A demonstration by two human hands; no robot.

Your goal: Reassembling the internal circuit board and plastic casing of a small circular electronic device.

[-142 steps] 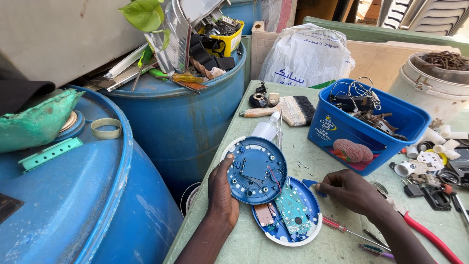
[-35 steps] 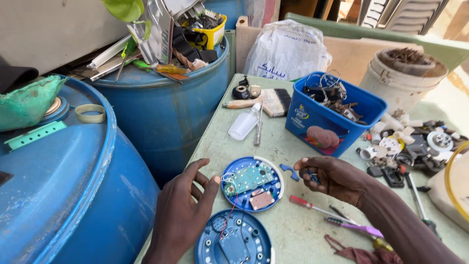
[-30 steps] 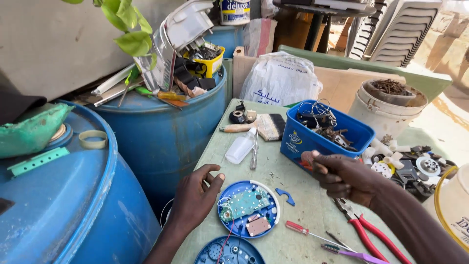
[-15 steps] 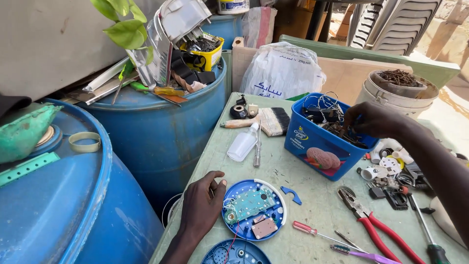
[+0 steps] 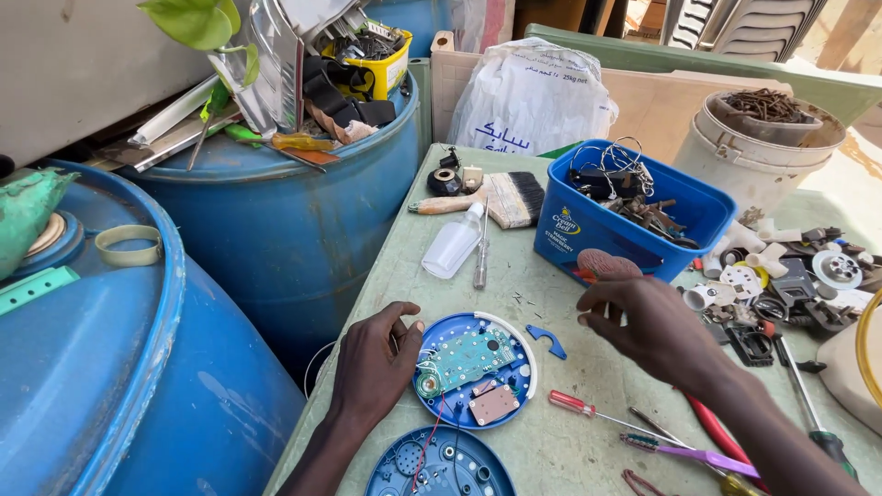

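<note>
A round blue housing [image 5: 525, 375] with a green circuit board [image 5: 469, 354] lies open on the green table [image 5: 432, 303]. My left hand [image 5: 372, 367] rests at its left rim, thumb and fingertips curled onto the edge. Below it sits a second round blue housing half [image 5: 441, 468], joined by a red wire. My right hand [image 5: 648, 321] hovers just right of the housing, fingers pinched together; whether anything is between them is hidden. A small blue plastic piece [image 5: 547, 340] lies between my hands.
A blue tub [image 5: 634, 225] of wires and parts stands behind my right hand. A red-handled screwdriver [image 5: 588, 409], purple-handled tool [image 5: 689, 452] and red pliers [image 5: 712, 427] lie near. A clear bottle [image 5: 453, 243], paintbrush [image 5: 501, 197], two blue drums [image 5: 276, 211] and a white bucket [image 5: 763, 156] surround the table.
My right hand reached into the blue tub half a second ago and has come back down in front of it with pinched fingers. My left hand stays at the housing's rim.
</note>
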